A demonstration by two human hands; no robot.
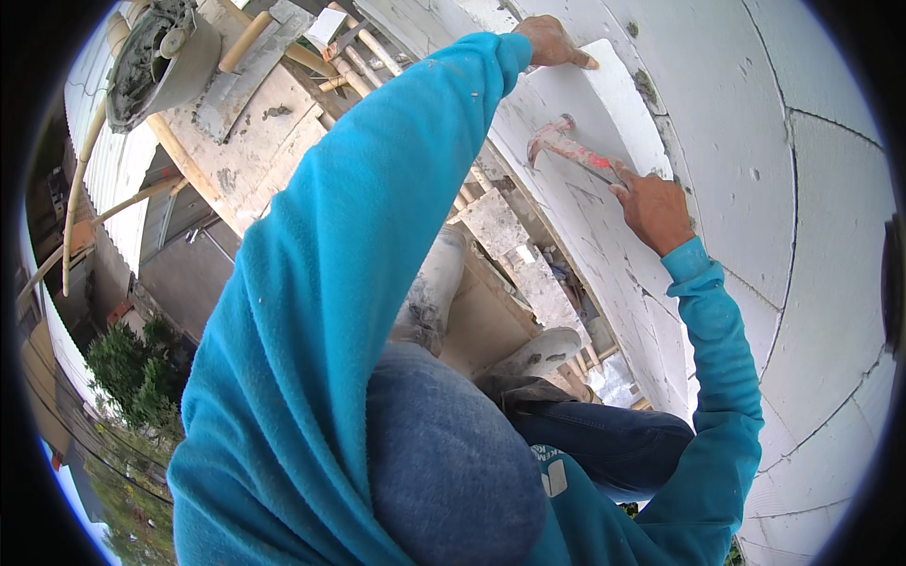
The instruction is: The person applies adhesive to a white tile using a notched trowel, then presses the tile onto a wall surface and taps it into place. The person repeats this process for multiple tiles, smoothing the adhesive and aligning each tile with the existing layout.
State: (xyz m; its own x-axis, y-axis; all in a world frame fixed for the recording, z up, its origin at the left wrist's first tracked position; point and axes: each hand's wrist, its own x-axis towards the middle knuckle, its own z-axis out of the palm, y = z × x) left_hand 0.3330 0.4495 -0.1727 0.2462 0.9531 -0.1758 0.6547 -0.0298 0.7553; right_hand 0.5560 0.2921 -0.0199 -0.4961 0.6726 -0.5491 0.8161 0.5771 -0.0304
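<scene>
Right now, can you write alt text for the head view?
The right hand grips a hammer close to a white block, and the left hand touches the block's upper end. Bamboo poles and a mortar bucket are at upper left.

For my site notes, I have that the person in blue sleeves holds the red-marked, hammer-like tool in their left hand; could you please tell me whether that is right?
Not quite: the head view shows the person in blue sleeves holding the red-marked, hammer-like tool in their right hand.
</scene>
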